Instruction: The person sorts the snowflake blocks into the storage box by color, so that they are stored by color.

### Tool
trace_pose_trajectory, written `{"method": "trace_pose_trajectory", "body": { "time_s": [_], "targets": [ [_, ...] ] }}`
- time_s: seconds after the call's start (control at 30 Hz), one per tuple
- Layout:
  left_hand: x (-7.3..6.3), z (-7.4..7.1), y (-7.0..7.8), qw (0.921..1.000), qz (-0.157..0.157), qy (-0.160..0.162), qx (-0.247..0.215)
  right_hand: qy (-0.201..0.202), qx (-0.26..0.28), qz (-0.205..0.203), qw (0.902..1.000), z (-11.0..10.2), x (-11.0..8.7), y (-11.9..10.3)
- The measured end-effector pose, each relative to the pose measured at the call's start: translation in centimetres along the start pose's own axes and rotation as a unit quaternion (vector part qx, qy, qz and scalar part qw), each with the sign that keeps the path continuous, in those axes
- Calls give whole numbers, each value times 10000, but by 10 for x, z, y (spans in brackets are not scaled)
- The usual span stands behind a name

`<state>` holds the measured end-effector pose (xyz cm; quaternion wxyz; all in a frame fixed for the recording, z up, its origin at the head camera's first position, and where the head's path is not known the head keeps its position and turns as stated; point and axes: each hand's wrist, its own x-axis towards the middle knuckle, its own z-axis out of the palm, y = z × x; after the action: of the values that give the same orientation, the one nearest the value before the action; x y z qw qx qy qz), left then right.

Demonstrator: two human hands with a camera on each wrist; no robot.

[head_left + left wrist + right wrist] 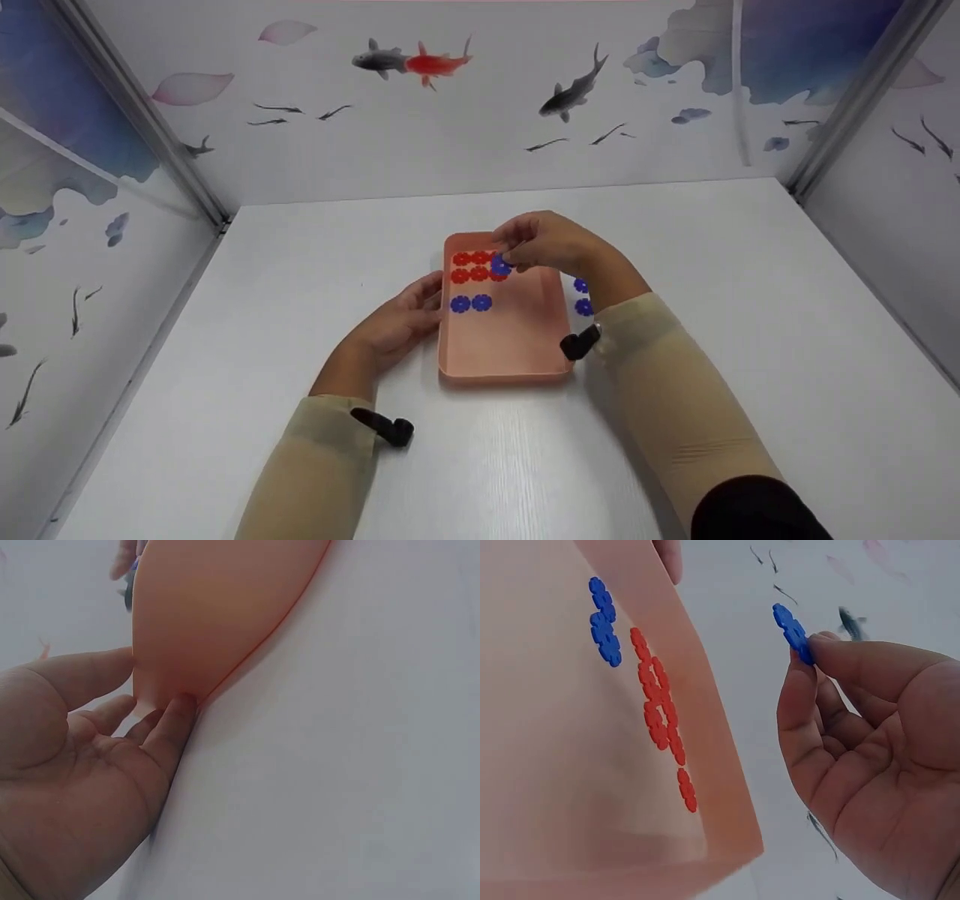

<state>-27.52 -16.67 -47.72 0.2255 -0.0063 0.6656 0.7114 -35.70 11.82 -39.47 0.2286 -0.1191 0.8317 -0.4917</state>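
My right hand (551, 244) is raised over the upper right of the tray. It pinches a blue flower-shaped disc (793, 631) between thumb and forefinger. Below lies the orange tray (510, 345). Several red flower-shaped discs (479, 274) sit in rows near its far end, partly covered by the held disc in the head view. Two blue discs (471, 303) lie side by side closer to me, against the left side. My left hand (401, 319) touches the tray's outer left wall, its fingers (176, 720) low on that wall and its thumb near the rim.
More blue discs (583, 306) lie on the white table (465, 457) right of the tray, partly hidden by my right forearm. Printed walls with fish (439, 64) enclose the table at the back and sides. A black wrist camera (581, 343) overhangs the tray's right edge.
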Motion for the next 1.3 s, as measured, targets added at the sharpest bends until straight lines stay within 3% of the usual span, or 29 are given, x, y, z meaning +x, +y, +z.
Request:
{"method": "trace_pose_trajectory", "body": {
  "time_s": [0.27,0.5,0.97,1.3],
  "targets": [
    [1,0,0,9999,47,-64,-96,-599,12,312,9977,11,18,13],
    [2,-1,-1,9997,94,-146,-147,-552,-145,242,9981,14,25,28],
    [0,0,0,9998,48,-41,-175,-527,-1031,528,9919,21,24,24],
    [0,0,0,9998,83,-121,-141,-424,-1063,496,9922,22,24,26]
  ]
}}
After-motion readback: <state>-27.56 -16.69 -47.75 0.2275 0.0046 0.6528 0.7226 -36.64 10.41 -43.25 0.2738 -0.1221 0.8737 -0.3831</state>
